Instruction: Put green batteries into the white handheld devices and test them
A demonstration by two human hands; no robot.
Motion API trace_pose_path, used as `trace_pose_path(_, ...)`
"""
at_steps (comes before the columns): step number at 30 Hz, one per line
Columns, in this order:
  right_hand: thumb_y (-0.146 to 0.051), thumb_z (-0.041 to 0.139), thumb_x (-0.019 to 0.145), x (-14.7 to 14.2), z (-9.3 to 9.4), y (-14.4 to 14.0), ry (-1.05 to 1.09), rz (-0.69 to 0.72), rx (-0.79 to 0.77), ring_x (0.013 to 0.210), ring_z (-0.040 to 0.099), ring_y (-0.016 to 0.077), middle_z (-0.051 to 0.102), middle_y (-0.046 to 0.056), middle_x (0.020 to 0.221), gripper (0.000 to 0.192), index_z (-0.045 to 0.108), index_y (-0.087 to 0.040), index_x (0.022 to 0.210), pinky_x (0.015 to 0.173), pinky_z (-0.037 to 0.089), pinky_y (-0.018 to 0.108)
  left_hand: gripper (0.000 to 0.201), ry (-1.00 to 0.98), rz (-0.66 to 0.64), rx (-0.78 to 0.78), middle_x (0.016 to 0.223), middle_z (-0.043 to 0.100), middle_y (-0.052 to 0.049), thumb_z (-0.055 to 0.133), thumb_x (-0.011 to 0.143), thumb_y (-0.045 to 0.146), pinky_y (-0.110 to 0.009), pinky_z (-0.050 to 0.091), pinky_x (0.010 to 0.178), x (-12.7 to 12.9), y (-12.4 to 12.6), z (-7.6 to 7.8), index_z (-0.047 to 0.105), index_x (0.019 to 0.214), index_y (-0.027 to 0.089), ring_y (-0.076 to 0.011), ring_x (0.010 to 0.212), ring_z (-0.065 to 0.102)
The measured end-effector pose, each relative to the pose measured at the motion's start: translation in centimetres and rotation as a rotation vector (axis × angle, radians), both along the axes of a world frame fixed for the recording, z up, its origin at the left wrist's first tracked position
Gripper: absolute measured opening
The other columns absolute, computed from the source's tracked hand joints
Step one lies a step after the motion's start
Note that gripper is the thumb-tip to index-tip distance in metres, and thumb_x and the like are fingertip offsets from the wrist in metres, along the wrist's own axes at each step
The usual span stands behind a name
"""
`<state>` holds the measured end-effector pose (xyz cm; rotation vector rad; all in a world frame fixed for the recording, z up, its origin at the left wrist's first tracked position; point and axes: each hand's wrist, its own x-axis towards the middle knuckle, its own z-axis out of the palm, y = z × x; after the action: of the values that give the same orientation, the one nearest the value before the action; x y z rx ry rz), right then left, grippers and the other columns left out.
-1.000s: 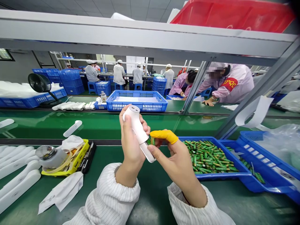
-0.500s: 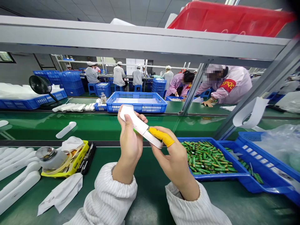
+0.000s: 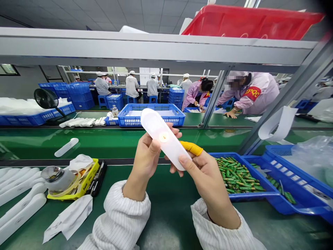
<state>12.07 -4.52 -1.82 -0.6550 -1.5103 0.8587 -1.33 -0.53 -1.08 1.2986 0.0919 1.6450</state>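
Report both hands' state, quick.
Left hand: closed, holding the white device around its middle.
Right hand: closed, holding the same device at its lower end.

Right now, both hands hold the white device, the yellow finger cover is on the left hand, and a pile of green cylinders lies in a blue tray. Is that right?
Not quite: the head view shows the yellow finger cover on the right hand, not the left hand. The rest stands: both hold the white device, and the green cylinders lie in a blue tray.
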Motion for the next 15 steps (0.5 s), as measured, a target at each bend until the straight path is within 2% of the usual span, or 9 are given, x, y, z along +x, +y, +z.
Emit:
trace_pose_path(2, -0.042, 0.062, 0.092, 0.0, 0.0, 0.1, -0.011, 0.086, -0.069, 0.055, 0.06, 0.0115, 0.069, 0.004, 0.076, 0.034, 0.062, -0.017, 0.114, 0.048, 0.045, 0.021, 0.056, 0.024, -0.033, 0.013, 0.096, 0.068, -0.01, 0.073, 0.069, 0.063, -0.027, 0.058, 0.065, -0.3, 0.5, -0.1, 0.069, 0.102, 0.018, -0.0233, 0.091, 0.067)
trace_pose_path(4, -0.047, 0.06, 0.093, 0.1, 0.0, 0.1, -0.038, 0.156, -0.125, 0.051, 0.056, 0.0109, 0.067, 0.003, 0.071, 0.038, 0.06, -0.016, 0.115, 0.045, 0.041, 0.021, 0.059, 0.009, -0.049, 0.036, 0.092, 0.065, -0.008, 0.074, 0.063, 0.068, -0.03, 0.058, 0.078, -0.4, 1.0, -0.3, 0.069, 0.094, 0.018, -0.0212, 0.09, 0.065)
trace_pose_path(8, -0.048, 0.055, 0.095, 0.1, 0.2, -0.1, -0.117, 0.175, -0.126, 0.051, 0.052, 0.0092, 0.061, 0.0, 0.069, 0.035, 0.058, -0.016, 0.111, 0.047, 0.042, 0.02, 0.054, -0.031, -0.093, 0.084, 0.086, 0.06, -0.004, 0.075, 0.065, 0.067, -0.037, 0.047, 0.103, -0.2, 1.5, -0.3, 0.068, 0.089, 0.019, -0.0166, 0.087, 0.061)
trace_pose_path(11, -0.048, 0.05, 0.097, 0.2, 0.2, -0.2, -0.208, 0.153, -0.1, 0.053, 0.051, 0.0091, 0.056, -0.001, 0.068, 0.034, 0.059, -0.016, 0.101, 0.049, 0.041, 0.02, 0.051, -0.017, -0.117, 0.078, 0.084, 0.058, -0.003, 0.076, 0.066, 0.065, -0.042, 0.042, 0.108, 0.0, 1.5, -0.2, 0.068, 0.086, 0.019, -0.0151, 0.082, 0.06)
trace_pose_path(15, -0.049, 0.047, 0.098, 0.4, 0.0, 0.1, -0.279, 0.103, -0.045, 0.056, 0.052, 0.01, 0.056, 0.0, 0.07, 0.035, 0.059, -0.015, 0.098, 0.051, 0.04, 0.022, 0.054, 0.008, -0.164, 0.069, 0.087, 0.058, -0.003, 0.076, 0.064, 0.066, -0.041, 0.045, 0.106, 0.0, 1.8, -0.4, 0.068, 0.089, 0.02, -0.0151, 0.083, 0.06)
